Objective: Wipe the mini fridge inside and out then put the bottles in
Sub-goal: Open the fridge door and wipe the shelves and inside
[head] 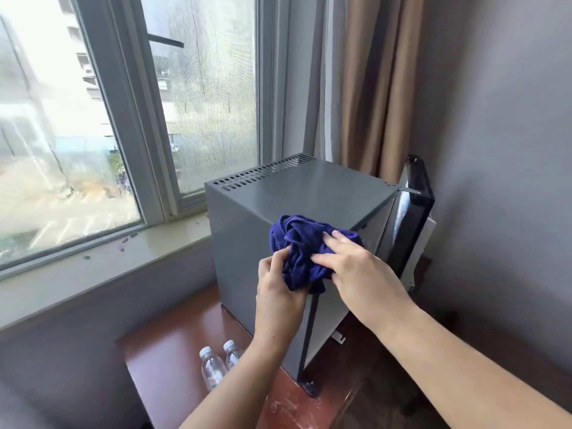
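Note:
A grey mini fridge (pixel 244 243) stands on a reddish wooden table (pixel 173 360), its black door (pixel 408 212) swung open to the right. A bunched dark blue cloth (pixel 297 243) is at the fridge's front top corner. My left hand (pixel 275 283) grips the cloth's lower edge. My right hand (pixel 356 264) presses on the cloth from the right, fingers spread over it. Two clear water bottles (pixel 216 363) with white caps stand on the table beside the fridge's left side, partly hidden by my left forearm.
A window (pixel 123 119) with a pale sill (pixel 108 252) runs along the left, behind the fridge. A brown curtain (pixel 371 88) hangs behind the fridge. A grey wall (pixel 495 150) is close on the right of the open door.

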Tool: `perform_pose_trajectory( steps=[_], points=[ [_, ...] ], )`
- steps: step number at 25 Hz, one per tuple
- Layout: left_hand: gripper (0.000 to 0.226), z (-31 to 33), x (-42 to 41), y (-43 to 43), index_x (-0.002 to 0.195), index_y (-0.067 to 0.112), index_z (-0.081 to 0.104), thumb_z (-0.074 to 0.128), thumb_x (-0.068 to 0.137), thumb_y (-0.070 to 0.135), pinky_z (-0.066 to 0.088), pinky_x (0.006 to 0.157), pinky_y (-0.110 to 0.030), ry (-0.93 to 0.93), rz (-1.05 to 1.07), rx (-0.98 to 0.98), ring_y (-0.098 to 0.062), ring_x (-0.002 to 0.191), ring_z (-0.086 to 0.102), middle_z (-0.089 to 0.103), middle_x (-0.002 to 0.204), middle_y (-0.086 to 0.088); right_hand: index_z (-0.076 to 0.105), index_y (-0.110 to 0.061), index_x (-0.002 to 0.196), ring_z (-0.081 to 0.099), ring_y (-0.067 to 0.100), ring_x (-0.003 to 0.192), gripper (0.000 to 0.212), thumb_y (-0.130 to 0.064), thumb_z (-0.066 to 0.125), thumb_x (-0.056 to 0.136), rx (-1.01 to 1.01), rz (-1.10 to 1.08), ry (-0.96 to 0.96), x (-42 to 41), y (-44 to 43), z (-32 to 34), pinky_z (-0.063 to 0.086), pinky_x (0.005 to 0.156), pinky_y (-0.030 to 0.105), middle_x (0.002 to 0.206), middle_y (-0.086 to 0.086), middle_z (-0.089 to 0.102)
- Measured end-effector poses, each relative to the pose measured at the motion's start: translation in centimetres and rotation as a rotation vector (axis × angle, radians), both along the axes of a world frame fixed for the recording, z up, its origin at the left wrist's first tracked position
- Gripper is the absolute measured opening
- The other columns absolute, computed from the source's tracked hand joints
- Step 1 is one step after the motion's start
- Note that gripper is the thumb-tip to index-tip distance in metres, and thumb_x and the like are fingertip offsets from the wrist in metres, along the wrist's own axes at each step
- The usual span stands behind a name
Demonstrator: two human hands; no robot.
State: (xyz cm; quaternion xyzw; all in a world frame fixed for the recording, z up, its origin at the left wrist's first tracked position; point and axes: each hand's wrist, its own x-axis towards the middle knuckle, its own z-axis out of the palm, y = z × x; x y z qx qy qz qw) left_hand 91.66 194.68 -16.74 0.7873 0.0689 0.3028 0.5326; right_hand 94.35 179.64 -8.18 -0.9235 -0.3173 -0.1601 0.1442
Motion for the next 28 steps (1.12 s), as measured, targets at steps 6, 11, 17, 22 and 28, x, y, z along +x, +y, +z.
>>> perform_pose_trajectory(
  steps=[6, 11, 17, 22, 28],
  points=[
    [0.071, -0.4, 3.0, 5.4, 0.13, 0.045, 0.049, 0.084, 0.08, 0.008, 0.038, 0.088, 0.003, -0.022, 0.02, 0.065, 0.018, 0.107, 0.053, 0.049, 0.121, 0.016, 0.062, -0.041, 0.133, 0.025, 0.007, 0.152, 0.048, -0.009, 0.055, 0.097, -0.063, 0.001, 0.016, 2.5, 5.2, 1.1, 0.044, 0.112, 0.035, 0.161, -0.007, 0.039],
    [0.064, -0.4, 6.4, 11.6, 0.134, 0.03, 0.056, 0.084, 0.08, 0.011, 0.035, 0.085, 0.005, -0.006, 0.057, 0.001, 0.02, 0.1, 0.051, 0.053, 0.119, 0.009, 0.061, -0.04, 0.136, 0.022, 0.007, 0.153, 0.048, -0.01, 0.05, 0.1, -0.065, 0.009, 0.084, 6.0, 12.6, 2.1, 0.041, 0.115, 0.034, 0.163, -0.009, 0.034],
    [0.067, -0.8, 10.3, 19.0, 0.141, 0.024, 0.055, 0.084, 0.081, 0.015, 0.037, 0.092, -0.002, 0.023, 0.09, -0.058, 0.009, 0.104, 0.052, 0.057, 0.124, 0.007, 0.063, -0.032, 0.136, 0.018, 0.014, 0.155, 0.041, -0.013, 0.046, 0.103, -0.108, 0.031, 0.058, 9.8, 21.2, 1.5, 0.033, 0.118, 0.035, 0.166, -0.004, 0.028],
    [0.066, -2.0, 12.5, 22.2, 0.143, 0.022, 0.053, 0.079, 0.083, 0.014, 0.05, 0.101, -0.038, 0.044, 0.13, -0.11, -0.016, 0.117, 0.059, 0.063, 0.129, 0.003, 0.062, -0.029, 0.137, 0.015, 0.017, 0.156, 0.037, -0.017, 0.047, 0.105, -0.181, 0.073, 0.009, 12.1, 25.7, 0.9, 0.024, 0.122, 0.032, 0.168, -0.002, 0.023],
    [0.053, -3.4, 13.4, 23.5, 0.132, 0.031, 0.058, 0.073, 0.085, 0.013, 0.053, 0.085, -0.031, 0.033, 0.131, -0.186, -0.015, 0.102, 0.065, 0.069, 0.112, 0.008, 0.067, -0.02, 0.126, 0.016, 0.021, 0.156, 0.03, -0.013, 0.049, 0.103, -0.25, 0.085, -0.111, 13.0, 28.2, -0.1, 0.013, 0.124, 0.029, 0.168, 0.001, 0.025]
  ],
)
